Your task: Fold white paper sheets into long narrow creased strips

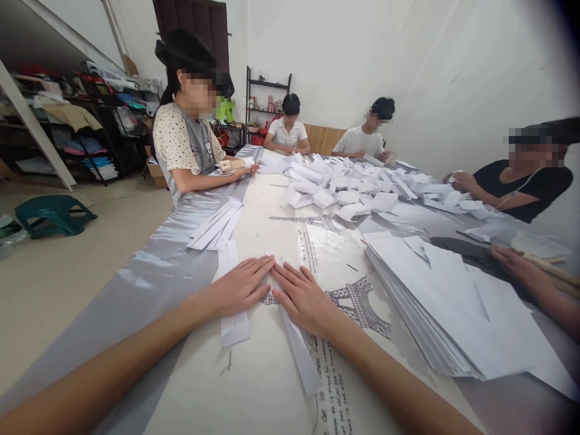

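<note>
My left hand (244,285) lies flat with its fingers stretched out, across a white paper strip (235,329) on the table. My right hand (304,297), also flat with fingers extended, presses on a second, narrow folded paper strip (301,362) that slants toward me. The fingertips of both hands meet near the far end of this second strip. Parts of both strips are hidden beneath the hands. Just beyond my left hand, several loose paper strips (217,226) lie fanned out at the table's left side.
A thick stack of white paper (446,302) lies at right, beside a co-worker's hand (521,266). A large heap of folded white papers (339,181) covers the far table. Several people sit around the printed tablecloth (272,205). A green stool (54,211) stands on the left floor.
</note>
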A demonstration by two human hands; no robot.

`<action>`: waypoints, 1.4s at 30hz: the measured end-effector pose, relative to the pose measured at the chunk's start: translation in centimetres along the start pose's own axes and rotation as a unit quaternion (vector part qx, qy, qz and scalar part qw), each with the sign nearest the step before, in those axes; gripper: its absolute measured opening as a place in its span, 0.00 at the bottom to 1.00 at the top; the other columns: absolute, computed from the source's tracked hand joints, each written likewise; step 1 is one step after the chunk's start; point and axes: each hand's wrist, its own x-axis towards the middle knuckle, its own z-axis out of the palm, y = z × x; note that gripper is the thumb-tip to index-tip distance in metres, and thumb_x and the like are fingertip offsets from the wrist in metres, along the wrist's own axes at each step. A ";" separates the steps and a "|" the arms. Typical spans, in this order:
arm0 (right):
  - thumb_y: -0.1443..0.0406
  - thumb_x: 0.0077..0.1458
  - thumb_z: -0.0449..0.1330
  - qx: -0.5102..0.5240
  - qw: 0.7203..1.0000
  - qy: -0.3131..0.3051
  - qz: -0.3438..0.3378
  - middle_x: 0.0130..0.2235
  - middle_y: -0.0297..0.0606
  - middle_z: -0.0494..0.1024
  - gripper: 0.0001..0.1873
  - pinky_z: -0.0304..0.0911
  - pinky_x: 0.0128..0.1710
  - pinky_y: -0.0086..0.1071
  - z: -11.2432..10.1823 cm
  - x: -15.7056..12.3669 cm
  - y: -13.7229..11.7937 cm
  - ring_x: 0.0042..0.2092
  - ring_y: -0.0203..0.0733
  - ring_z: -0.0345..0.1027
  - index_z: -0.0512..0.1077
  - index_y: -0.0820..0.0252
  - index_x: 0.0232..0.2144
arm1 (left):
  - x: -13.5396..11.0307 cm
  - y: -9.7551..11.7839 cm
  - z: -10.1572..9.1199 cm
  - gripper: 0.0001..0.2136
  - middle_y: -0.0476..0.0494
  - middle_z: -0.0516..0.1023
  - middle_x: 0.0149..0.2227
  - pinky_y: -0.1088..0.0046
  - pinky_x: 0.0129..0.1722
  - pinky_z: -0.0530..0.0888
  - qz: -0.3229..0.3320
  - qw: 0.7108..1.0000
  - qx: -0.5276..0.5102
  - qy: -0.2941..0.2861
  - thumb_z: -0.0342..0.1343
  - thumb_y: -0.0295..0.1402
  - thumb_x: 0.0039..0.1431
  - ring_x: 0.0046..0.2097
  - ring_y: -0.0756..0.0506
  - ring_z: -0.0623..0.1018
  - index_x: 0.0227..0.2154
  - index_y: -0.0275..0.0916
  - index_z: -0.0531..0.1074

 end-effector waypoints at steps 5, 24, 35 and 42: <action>0.50 0.72 0.36 -0.012 1.000 0.004 -0.001 0.72 0.34 0.51 0.32 0.37 0.71 0.54 -0.1 0.0 0.0 0.73 0.48 0.39 0.51 0.54 0.71 | 1.1 -1.3 0.4 0.24 0.42 0.63 0.68 0.62 0.67 0.58 -0.024 0.999 0.006 0.029 0.36 0.44 0.75 0.68 0.43 0.62 0.66 0.41 0.60; 0.59 0.73 0.37 0.001 0.999 0.023 -0.024 0.69 0.42 0.61 0.27 0.46 0.70 0.53 -0.4 -0.6 -0.3 0.71 0.45 0.49 0.60 0.59 0.67 | 1.9 -1.4 0.5 0.22 0.36 0.67 0.65 0.58 0.61 0.64 -0.002 0.991 0.123 0.046 0.36 0.39 0.75 0.65 0.40 0.67 0.62 0.36 0.66; 0.66 0.71 0.44 0.009 0.997 0.049 -0.067 0.67 0.42 0.64 0.22 0.53 0.68 0.51 0.0 -0.8 -0.4 0.68 0.46 0.56 0.64 0.58 0.63 | 1.3 -1.5 -0.2 0.22 0.32 0.70 0.63 0.57 0.61 0.66 -0.061 0.989 0.121 0.055 0.40 0.41 0.73 0.63 0.38 0.70 0.59 0.33 0.66; 0.67 0.70 0.44 -0.030 0.996 0.039 -0.078 0.66 0.44 0.67 0.22 0.55 0.66 0.53 -0.2 -0.9 -0.6 0.68 0.49 0.56 0.65 0.60 0.62 | 1.2 -1.2 -0.4 0.22 0.35 0.69 0.63 0.58 0.63 0.64 -0.081 0.992 0.084 0.058 0.40 0.45 0.73 0.64 0.39 0.68 0.59 0.36 0.66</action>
